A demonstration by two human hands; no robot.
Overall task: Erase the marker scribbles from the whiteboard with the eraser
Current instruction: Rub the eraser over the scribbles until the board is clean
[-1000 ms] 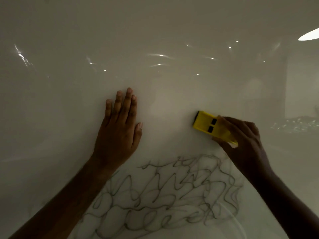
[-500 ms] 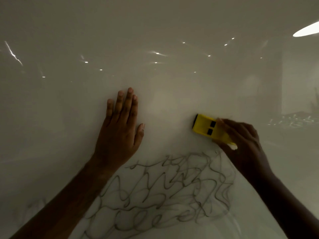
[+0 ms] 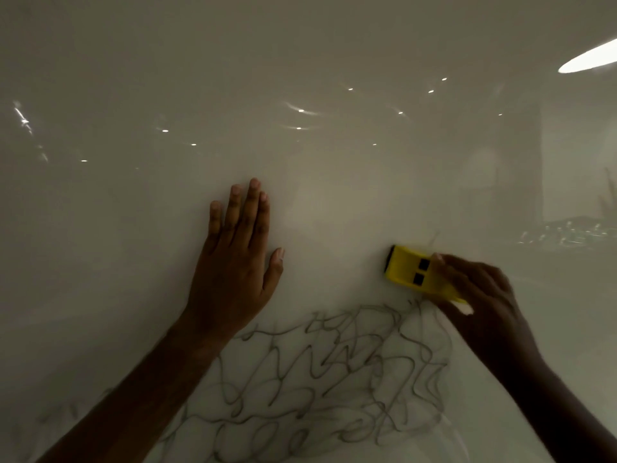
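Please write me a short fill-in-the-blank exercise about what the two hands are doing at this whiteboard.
1. The right hand grips a ____ eraser.
2. The left hand lies ____ on the whiteboard, fingers straight.
3. The scribbles lie ____ the eraser.

Missing words: yellow; flat; below

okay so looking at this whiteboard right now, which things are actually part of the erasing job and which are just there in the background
Part of the job:
- yellow eraser, held in the right hand
- marker scribbles, below the eraser
- whiteboard
- left hand, flat on the board

Just there:
- bright light reflection, top right
- small glints across the upper board
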